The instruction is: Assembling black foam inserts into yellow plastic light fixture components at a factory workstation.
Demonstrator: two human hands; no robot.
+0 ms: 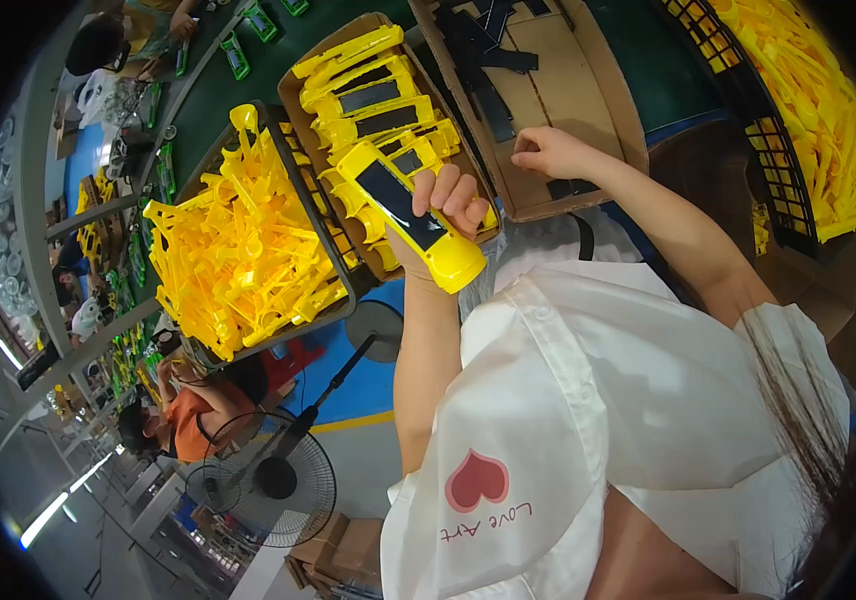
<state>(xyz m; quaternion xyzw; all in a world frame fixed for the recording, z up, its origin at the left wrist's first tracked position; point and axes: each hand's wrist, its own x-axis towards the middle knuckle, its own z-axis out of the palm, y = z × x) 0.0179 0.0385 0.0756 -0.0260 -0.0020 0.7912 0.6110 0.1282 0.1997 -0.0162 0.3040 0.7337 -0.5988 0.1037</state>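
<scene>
My left hand [451, 198] is wrapped round a yellow plastic housing [463, 265] with a glossy black panel set in its face. The housing is held tilted over a cardboard box [385, 262] of similar yellow housings [388, 118], several of them bearing black panels and lying in a row. Over the neighbouring cardboard box [630, 120] is my right hand [551, 154], its fingers curled and pinched together; whether anything small is between them is hidden. Dark flat panels [488, 60] lie in that box, mostly at its far left side.
At the left, a crate [340, 250] is heaped with loose yellow parts [248, 245]. A black mesh basket [783, 170] of yellow pieces stands at the right. Beyond are a green work surface [218, 85], green devices [235, 55], a floor fan [276, 478] and other people [198, 415].
</scene>
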